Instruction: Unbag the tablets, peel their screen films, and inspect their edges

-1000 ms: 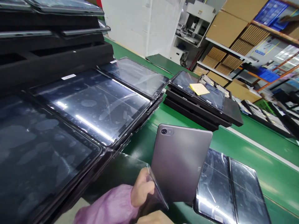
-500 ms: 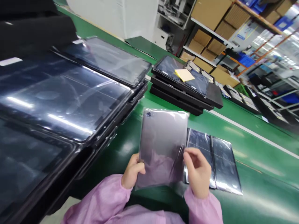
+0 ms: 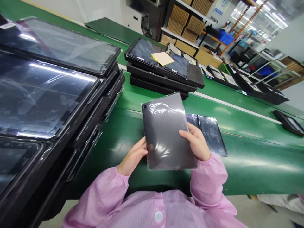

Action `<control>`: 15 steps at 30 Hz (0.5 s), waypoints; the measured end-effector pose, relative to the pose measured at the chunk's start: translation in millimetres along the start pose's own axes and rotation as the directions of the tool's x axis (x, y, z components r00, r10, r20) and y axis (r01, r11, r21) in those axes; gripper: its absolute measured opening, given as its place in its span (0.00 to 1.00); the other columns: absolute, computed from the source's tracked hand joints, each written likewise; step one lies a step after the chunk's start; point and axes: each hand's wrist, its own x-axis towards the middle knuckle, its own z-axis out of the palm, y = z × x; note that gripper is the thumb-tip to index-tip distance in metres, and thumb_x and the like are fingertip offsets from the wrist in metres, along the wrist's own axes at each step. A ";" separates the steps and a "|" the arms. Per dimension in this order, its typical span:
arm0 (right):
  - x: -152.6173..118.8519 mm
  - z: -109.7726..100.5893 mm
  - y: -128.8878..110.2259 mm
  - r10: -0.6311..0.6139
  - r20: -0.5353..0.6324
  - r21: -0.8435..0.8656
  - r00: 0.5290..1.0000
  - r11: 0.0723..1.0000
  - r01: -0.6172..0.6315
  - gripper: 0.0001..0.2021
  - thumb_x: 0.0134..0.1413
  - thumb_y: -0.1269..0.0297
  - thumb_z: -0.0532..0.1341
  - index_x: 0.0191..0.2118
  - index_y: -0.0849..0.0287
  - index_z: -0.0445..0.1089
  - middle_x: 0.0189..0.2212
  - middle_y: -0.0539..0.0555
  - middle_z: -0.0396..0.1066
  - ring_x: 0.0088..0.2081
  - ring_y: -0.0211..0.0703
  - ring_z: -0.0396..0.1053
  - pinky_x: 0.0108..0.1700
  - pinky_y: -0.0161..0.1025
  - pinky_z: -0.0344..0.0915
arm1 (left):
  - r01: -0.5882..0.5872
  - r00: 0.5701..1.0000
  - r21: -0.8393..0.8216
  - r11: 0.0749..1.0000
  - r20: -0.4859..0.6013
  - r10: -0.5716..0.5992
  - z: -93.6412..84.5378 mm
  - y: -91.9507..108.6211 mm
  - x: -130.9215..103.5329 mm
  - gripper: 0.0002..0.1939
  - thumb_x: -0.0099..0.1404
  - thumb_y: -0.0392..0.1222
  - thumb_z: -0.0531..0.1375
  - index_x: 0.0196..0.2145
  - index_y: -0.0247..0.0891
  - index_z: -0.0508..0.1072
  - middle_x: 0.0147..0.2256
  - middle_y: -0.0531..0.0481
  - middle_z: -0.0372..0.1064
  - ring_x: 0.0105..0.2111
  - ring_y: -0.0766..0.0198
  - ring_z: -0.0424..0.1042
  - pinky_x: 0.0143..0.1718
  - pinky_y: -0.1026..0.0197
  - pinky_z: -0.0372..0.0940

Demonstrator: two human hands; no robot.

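Both long edges of a grey tablet (image 3: 166, 136) are meeting the person's fingers. The right hand (image 3: 196, 142) is clamping one edge, its thumb lying on the back face and its other fingers passing behind. The left hand (image 3: 134, 158) is touching the opposite edge, its fingers lying close together; whether they are pinching it, one cannot tell. The tablet is tilting above the green bench (image 3: 249, 171), showing its back, with a small lens (image 3: 145, 107) sitting near the upper left corner. Clear film (image 3: 163, 109) is covering it, wrinkling and glinting. Just beyond the right hand, two dark tablets (image 3: 212, 136) are lying side by side; larger-looking screens (image 3: 47, 98) are resting leftward in stacked trays.
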 end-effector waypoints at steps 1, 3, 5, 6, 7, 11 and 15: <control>-0.9 -3.3 -7.3 -0.040 -0.015 -0.097 0.999 0.995 0.038 0.15 0.50 0.57 0.65 0.43 0.56 0.78 0.35 0.52 0.82 0.37 0.50 0.79 0.40 0.43 0.73 | -0.032 0.999 0.005 0.999 -0.006 0.032 1.4 0.7 1.3 0.38 0.46 0.43 0.68 0.58 0.41 0.77 0.56 0.41 0.78 0.57 0.44 0.75 0.54 0.50 0.70; -0.9 -2.0 -18.7 -0.119 -0.059 -0.364 0.991 0.927 0.089 0.12 0.55 0.63 0.61 0.44 0.55 0.77 0.37 0.53 0.81 0.41 0.52 0.79 0.46 0.45 0.73 | -0.104 0.994 0.019 0.994 -0.010 0.104 4.8 3.1 2.8 0.43 0.49 0.47 0.68 0.64 0.40 0.72 0.63 0.39 0.72 0.67 0.40 0.65 0.64 0.45 0.63; 0.5 10.1 -25.6 -0.152 -0.093 -0.563 0.984 0.823 0.075 0.11 0.57 0.68 0.59 0.44 0.56 0.76 0.35 0.55 0.81 0.42 0.55 0.79 0.51 0.49 0.73 | -0.129 0.991 0.048 0.990 0.032 0.128 9.7 8.3 1.9 0.44 0.52 0.50 0.67 0.67 0.39 0.69 0.67 0.37 0.67 0.71 0.39 0.58 0.68 0.41 0.60; 1.1 18.5 -27.7 -0.152 -0.099 -0.613 0.983 0.788 0.060 0.11 0.57 0.70 0.59 0.45 0.57 0.76 0.33 0.55 0.80 0.42 0.57 0.80 0.52 0.51 0.72 | -0.123 0.991 0.060 0.991 0.063 0.119 13.0 12.3 0.5 0.45 0.53 0.52 0.67 0.68 0.39 0.67 0.68 0.37 0.66 0.72 0.39 0.56 0.68 0.41 0.59; 1.2 27.1 -29.0 -0.149 -0.096 -0.639 0.984 0.768 0.054 0.11 0.58 0.70 0.60 0.45 0.58 0.76 0.32 0.56 0.80 0.42 0.59 0.80 0.52 0.52 0.73 | -0.114 0.990 0.062 0.992 0.086 0.108 16.5 17.0 -1.6 0.46 0.55 0.55 0.67 0.69 0.40 0.66 0.68 0.37 0.65 0.72 0.38 0.55 0.68 0.40 0.60; -4.7 37.6 -29.0 -0.119 0.128 -0.474 0.985 0.865 0.166 0.14 0.60 0.61 0.66 0.51 0.56 0.78 0.40 0.57 0.84 0.43 0.55 0.82 0.52 0.51 0.75 | -0.124 0.990 0.053 0.991 0.079 0.120 27.4 36.8 -13.3 0.48 0.55 0.65 0.66 0.69 0.42 0.66 0.66 0.38 0.68 0.68 0.36 0.63 0.60 0.40 0.70; -9.8 -15.4 -16.1 -0.100 0.010 -0.223 0.995 0.970 0.100 0.20 0.57 0.54 0.70 0.53 0.55 0.79 0.44 0.56 0.84 0.41 0.49 0.83 0.44 0.45 0.79 | -0.093 0.968 0.156 0.983 -0.218 0.126 20.0 42.9 -19.9 0.42 0.51 0.59 0.71 0.60 0.38 0.74 0.53 0.40 0.79 0.53 0.41 0.78 0.48 0.50 0.77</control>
